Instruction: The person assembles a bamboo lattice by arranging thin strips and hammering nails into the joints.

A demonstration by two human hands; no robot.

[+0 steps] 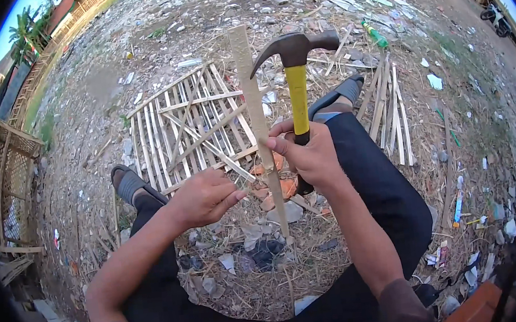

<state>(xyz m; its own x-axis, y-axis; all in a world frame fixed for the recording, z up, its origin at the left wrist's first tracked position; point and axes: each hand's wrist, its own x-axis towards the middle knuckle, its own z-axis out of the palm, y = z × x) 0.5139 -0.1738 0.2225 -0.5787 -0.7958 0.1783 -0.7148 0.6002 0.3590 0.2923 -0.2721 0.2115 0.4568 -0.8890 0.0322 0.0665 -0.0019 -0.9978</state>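
From my remote station I log the following conditions.

1. Right hand (pixel 308 156): closed in a full fist around the yellow shaft of the claw hammer (pixel 294 64). The same hand also pins a long bamboo slat (pixel 259 123) against the shaft with the thumb. The hammer head stands upright, above the hand, claw pointing to the person's left.

2. Left hand (pixel 207 197): fingers curled inward, tips pinched together. It may hold a small nail, but I cannot tell from this view. It sits just beside the lower part of the slat, not touching it.

3. The slat stands nearly upright between the knees, with its lower end on the littered ground (pixel 269 278). Beyond it lies a bamboo lattice panel (pixel 192 124), and a bundle of loose slats (pixel 390 111) lies beside the right leg.

Risk assessment:

- 1 hand carries 2 items. I judge this grip weak: the slat could slide or twist free and fall toward the legs.
- The hammer head is heavy and sits high above the fist. A loosened grip would tip it toward the left hand.
- Bamboo edges splinter. Sliding the bare fingers along the slat could cut them.
- The feet wear open sandals (pixel 128 184) among broken debris, so a dropped tool would strike unprotected skin.
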